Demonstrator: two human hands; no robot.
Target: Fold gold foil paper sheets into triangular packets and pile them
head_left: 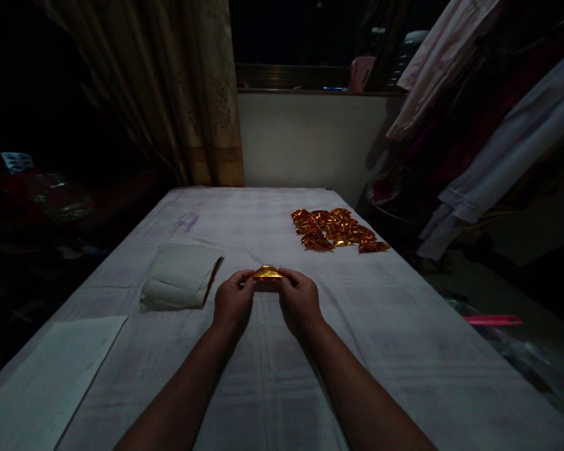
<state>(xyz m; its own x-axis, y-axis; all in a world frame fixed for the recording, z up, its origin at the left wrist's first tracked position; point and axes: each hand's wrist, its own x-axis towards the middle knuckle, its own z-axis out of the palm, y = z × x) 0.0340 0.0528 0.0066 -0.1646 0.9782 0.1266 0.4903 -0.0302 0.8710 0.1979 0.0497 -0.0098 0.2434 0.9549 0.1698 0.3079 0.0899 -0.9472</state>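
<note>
**Gold foil piece pinched between both hands**

Gold foil piece (267, 272): you have it folded into a small peaked shape, just above the white cloth-covered table (404, 351). Your left hand (233, 304) is closed on its left end and your right hand (299, 302) on its right end, fingertips pinching.

It looks thin and very light, shiny and probably slick, and likely to crease or tear if squeezed hard. The folded edges and corners are the stiffest places to take it; a light pinch there should do.

Beyond the piece and to its right lies a heap of folded gold pieces (336, 229), loose on the cloth. No box or tray shows. Left of the piece, just beside your left hand, sits a stack of pale paper (178, 277), its gold edge showing. Further left and nearer you lies a flat white sheet (51, 382). Behind the table hangs a curtain (178, 94).
</note>
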